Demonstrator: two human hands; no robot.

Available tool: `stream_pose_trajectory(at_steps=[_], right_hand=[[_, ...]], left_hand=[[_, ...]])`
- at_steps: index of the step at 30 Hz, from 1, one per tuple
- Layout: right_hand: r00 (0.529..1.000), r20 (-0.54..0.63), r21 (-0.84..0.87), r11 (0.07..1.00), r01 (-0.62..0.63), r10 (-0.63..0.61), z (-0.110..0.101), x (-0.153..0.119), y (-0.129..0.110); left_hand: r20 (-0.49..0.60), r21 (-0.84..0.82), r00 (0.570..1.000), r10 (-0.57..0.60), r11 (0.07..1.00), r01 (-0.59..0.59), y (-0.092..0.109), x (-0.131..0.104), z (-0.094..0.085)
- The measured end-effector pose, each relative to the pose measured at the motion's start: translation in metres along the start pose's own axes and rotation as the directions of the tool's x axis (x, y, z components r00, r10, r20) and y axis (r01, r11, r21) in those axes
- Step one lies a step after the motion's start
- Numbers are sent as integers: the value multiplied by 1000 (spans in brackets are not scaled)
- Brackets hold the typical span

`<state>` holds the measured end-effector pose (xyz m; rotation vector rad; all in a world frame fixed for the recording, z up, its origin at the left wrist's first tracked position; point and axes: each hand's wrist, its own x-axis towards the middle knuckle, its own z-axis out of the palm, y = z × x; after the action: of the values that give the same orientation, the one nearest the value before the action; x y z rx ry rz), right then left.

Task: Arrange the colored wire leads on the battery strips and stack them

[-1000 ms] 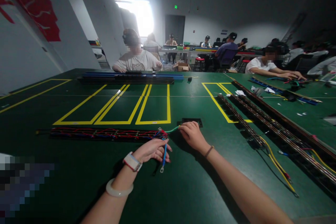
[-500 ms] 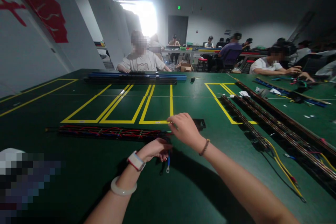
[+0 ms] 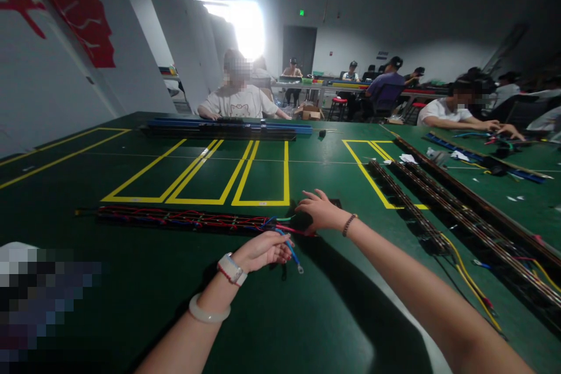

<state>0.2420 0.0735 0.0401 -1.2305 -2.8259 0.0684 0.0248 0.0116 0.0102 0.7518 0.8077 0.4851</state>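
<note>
A long dark rail assembly (image 3: 175, 219), laced with red and blue wires, lies across the table in front of me. My left hand (image 3: 267, 248) is closed at its right end, pinching a blue wire (image 3: 293, 252) whose bare metal ring terminal (image 3: 300, 269) hangs past the fingertips. Just to the right, my right hand (image 3: 322, 213) is held over the rail's end with fingers apart. A green wire (image 3: 287, 218) and a red wire (image 3: 287, 228) run from the rail toward it; whether the thumb touches the red wire cannot be made out.
Several long wired rails (image 3: 456, 210) lie at the right, with yellow cables (image 3: 467, 269) trailing forward. Blue and black rails (image 3: 228, 127) lie along the far edge, where a person (image 3: 239, 96) sits. Another person's hands (image 3: 504, 127) work at the far right.
My right hand has moved right, away from my left hand, and its fingers have spread. The blue wire in my left hand now slants to the right, and the green and red wires show.
</note>
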Motion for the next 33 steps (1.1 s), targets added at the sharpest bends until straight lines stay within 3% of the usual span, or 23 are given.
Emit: stream_pose_trajectory(at_steps=[6, 11, 19, 26, 28, 33], right_hand=[[983, 177, -14, 998, 58, -55, -15, 15, -6], [935, 352, 147, 989, -1, -51, -24, 13, -14], [919, 388, 362, 929, -79, -73, -23, 6, -16], [871, 454, 671, 715, -194, -190, -25, 2, -12], [875, 445, 666, 724, -180, -192, -27, 1, -12], [881, 457, 499, 855, -138, -124, -28, 1, -19]], left_hand=[[-2, -185, 1000, 24, 982, -24, -5, 1, 6], [-66, -280, 995, 79, 955, -95, -11, 6, 14], [-168, -518, 984, 65, 843, -144, -19, 12, 31], [-173, -385, 977, 126, 905, -184, -23, 12, 34], [-186, -346, 972, 141, 917, -200, -24, 13, 34], [-215, -328, 968, 127, 925, -194, -25, 13, 37]])
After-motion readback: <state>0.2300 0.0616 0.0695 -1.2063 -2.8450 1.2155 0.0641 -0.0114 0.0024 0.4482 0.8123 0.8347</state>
